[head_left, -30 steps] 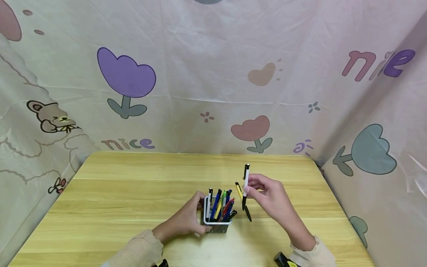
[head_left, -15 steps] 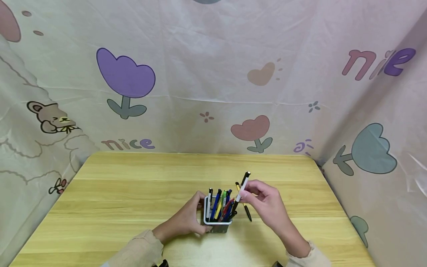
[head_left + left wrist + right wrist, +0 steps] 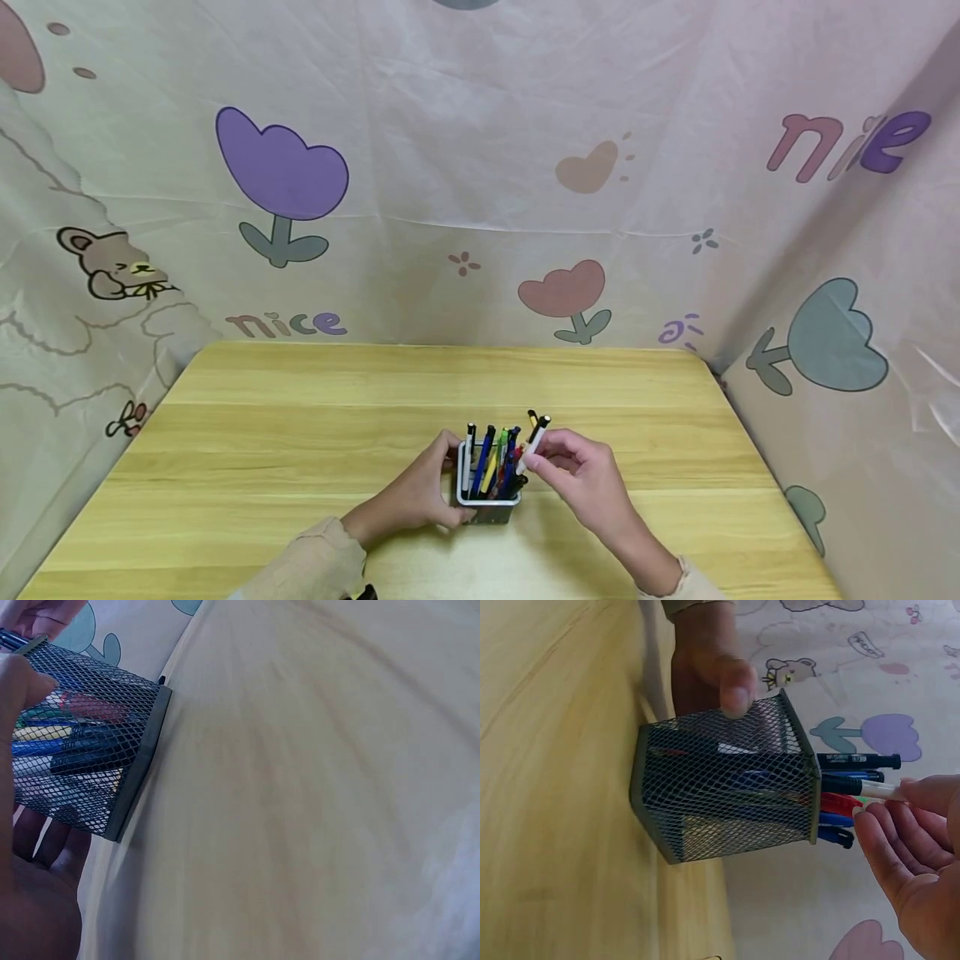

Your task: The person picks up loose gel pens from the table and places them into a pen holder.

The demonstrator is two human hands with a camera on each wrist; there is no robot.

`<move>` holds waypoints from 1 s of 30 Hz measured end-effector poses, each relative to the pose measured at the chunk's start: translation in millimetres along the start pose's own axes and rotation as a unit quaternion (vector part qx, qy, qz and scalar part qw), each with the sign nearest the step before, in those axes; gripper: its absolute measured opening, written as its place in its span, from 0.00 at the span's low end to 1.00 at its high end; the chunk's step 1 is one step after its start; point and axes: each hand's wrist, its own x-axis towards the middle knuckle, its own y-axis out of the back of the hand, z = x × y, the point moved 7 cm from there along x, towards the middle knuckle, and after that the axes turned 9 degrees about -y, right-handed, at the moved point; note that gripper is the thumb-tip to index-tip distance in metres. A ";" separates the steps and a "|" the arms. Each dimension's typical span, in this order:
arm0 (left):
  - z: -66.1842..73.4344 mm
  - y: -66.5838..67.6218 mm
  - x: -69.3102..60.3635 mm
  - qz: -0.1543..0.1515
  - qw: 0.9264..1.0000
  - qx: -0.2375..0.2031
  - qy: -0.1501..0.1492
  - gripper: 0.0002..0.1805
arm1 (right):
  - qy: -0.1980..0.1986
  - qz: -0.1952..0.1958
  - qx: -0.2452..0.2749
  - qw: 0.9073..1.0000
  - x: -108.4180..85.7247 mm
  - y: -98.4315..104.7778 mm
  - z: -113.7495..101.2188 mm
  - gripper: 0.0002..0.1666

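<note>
My left hand (image 3: 420, 496) grips the side of a black mesh pen holder (image 3: 491, 514) standing on the table, thumb in front and fingers behind. Several pens, among them blue, yellow, green and red ones, stand in it. My right hand (image 3: 588, 479) pinches a white pen with black ends (image 3: 536, 437) between thumb and fingers, leaning at the holder's right rim. In the right wrist view, the black lower end of this white pen (image 3: 881, 790) is at the mouth of the mesh holder (image 3: 727, 787). The left wrist view shows the holder's mesh wall (image 3: 97, 742) and base.
A yellow-and-black pen (image 3: 532, 414) lies on the table behind my right hand, mostly hidden. The wooden table (image 3: 300, 400) is backed by a printed cloth (image 3: 420, 167) at the rear and both sides.
My right hand has moved left and lower, bringing the white pen from upright beside the holder to tilted at its mouth. My left hand has stayed on the holder.
</note>
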 end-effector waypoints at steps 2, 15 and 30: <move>0.0 0.3 0.0 0.000 1.000 0.000 -0.001 0.42 | 0.005 0.003 -0.013 1.000 -1.4 -0.6 0.4 0.06; 0.2 -0.8 -0.2 -0.008 0.999 -0.021 0.027 0.43 | 0.035 -0.007 -0.100 0.994 -6.0 -10.0 2.6 0.06; -1.2 -0.5 -1.3 -0.010 0.999 -0.014 0.034 0.42 | 0.141 0.009 -0.193 0.971 -10.1 -22.2 -3.9 0.15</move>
